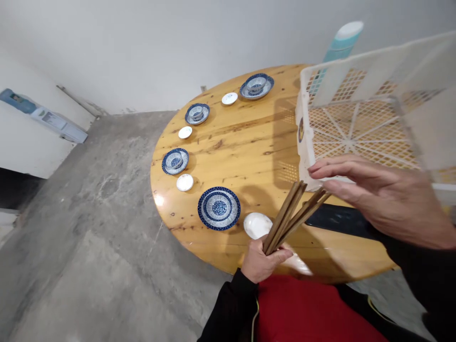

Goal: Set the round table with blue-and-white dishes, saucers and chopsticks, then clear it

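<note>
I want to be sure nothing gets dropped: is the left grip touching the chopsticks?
Touching. The head view shows the left grip closed around the near ends of the chopsticks.

Plain pale walls, off-white on the left and shading greyer to the right, met a bare grey concrete floor, which was blotchy, scuffed and stained. A water dispenser with a blue bottle on top stood at the left wall, a thin pipe low beside it, a dark opening nearer the camera at the left edge. Round-edged yellow wood tabletop, knotty grain, glossy finish, threw back bright glare at its left rim and near edge.
</note>
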Demonstrator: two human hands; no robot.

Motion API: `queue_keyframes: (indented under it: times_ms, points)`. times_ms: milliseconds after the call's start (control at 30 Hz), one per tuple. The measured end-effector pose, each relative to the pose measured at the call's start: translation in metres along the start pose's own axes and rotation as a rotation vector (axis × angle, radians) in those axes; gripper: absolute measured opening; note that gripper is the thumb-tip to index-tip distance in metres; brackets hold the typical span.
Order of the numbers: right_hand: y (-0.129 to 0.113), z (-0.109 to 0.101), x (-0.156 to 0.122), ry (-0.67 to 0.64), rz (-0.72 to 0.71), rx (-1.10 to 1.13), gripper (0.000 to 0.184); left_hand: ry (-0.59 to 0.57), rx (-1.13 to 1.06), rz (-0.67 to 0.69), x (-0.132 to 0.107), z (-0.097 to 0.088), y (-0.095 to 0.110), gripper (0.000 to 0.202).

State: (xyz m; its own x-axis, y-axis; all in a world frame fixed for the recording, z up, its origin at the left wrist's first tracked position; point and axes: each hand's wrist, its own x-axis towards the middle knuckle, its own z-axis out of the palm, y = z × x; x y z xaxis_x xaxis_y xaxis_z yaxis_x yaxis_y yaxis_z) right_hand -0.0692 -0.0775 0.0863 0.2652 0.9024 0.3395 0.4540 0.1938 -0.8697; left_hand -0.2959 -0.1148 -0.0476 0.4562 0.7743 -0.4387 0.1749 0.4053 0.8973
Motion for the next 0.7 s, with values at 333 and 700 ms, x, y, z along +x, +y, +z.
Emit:
queue_keyframes:
  times_ms: [333, 700]
  points:
    - [0.001, 0.024, -0.009, -0.020, 0.048, 0.032, 0.014, 0.205, 0.253, 0.067, -0.003, -0.003, 0.001, 0.031]
    - [0.009, 0.031, -0.007, -0.045, 0.229, 0.158, 0.020, 0.222, 0.321, 0.086, -0.007, -0.009, 0.002, 0.029]
